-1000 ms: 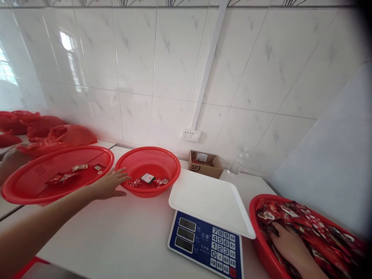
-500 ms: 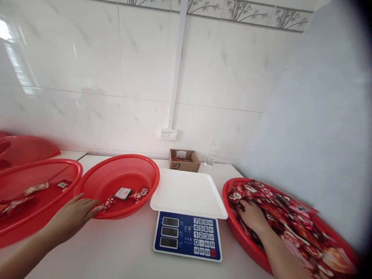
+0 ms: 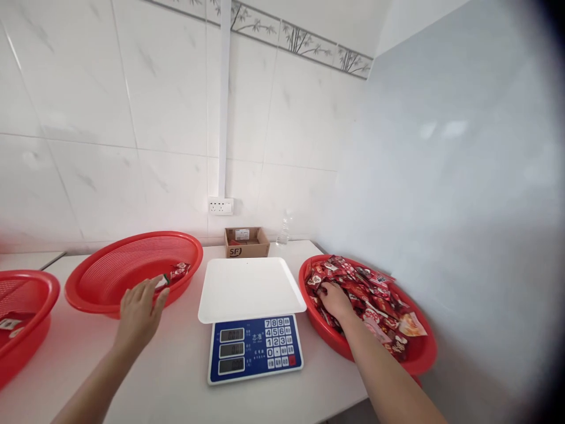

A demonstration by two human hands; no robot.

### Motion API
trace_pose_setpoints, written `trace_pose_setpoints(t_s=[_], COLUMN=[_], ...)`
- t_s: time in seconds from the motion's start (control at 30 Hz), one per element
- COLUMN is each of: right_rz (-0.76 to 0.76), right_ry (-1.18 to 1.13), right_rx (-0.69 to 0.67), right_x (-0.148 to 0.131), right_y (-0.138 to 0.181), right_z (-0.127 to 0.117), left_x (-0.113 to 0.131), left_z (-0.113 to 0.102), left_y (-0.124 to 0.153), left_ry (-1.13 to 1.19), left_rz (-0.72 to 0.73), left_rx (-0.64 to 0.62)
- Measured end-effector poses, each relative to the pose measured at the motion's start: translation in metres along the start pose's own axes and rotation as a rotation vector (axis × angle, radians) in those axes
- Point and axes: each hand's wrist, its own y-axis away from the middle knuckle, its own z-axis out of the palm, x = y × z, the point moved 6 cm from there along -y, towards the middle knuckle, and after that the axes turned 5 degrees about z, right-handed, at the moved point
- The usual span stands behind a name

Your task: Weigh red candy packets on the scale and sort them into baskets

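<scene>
My left hand (image 3: 140,309) is over the near rim of the middle red basket (image 3: 132,253), its fingers extended and holding nothing. Beyond those fingers, a white-and-green packet (image 3: 162,282) and a red-and-white packet (image 3: 180,270) lie inside. On the right, my right hand (image 3: 336,301) reaches into a red basket (image 3: 324,335) heaped with red snack packets (image 3: 362,294). Its fingers are curled down among the packets; what they grip is hidden. Between the hands stands a digital scale (image 3: 256,350) with a bare white tray (image 3: 251,288).
Another red basket (image 3: 42,288) with a few packets is cut off at the left edge. Behind the scale are an open cardboard box (image 3: 247,252) and a clear plastic bottle (image 3: 285,229). A wall socket (image 3: 220,206) sits above. A grey-blue wall (image 3: 441,194) rises beside the right basket.
The view has turned to the right, so the scale and baskets appear farther left. My left hand has shifted rightward across the middle basket's rim. My right hand stays among the packets.
</scene>
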Motion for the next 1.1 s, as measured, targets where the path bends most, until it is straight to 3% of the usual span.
trace_pose_setpoints(t_s=[0.13, 0.3, 0.43, 0.63, 0.83, 1.1], right_rz=[0.078, 0.166, 0.093, -0.073, -0.054, 0.118], right_ry=[-0.051, -0.051, -0.019, -0.027, -0.124, -0.337], right_rx=[0.063, 0.145, 0.211, 0.053, 0.062, 0.176], right_x=[0.005, 0.007, -0.015, -0.046, -0.039, -0.002], right_y=[-0.002, 0.004, 0.008, -0.002, -0.017, -0.032], right_z=[-0.013, -0.029, -0.034, -0.018, -0.018, -0.020], left_x=[0.040, 0.058, 0.054, 0.036, 0.032, 0.032], left_z=[0.016, 0.037, 0.044, 0.052, 0.055, 0.054], left_y=[0.021, 0.029, 0.027, 0.035, 0.035, 0.036], left_ry=[0.293, 0.434, 0.477, 0.470, 0.482, 0.483], left_rz=[0.030, 0.048, 0.039, 0.038, 0.026, 0.055], left_rx=[0.143, 0.117, 0.142, 0.106, 0.090, 0.172])
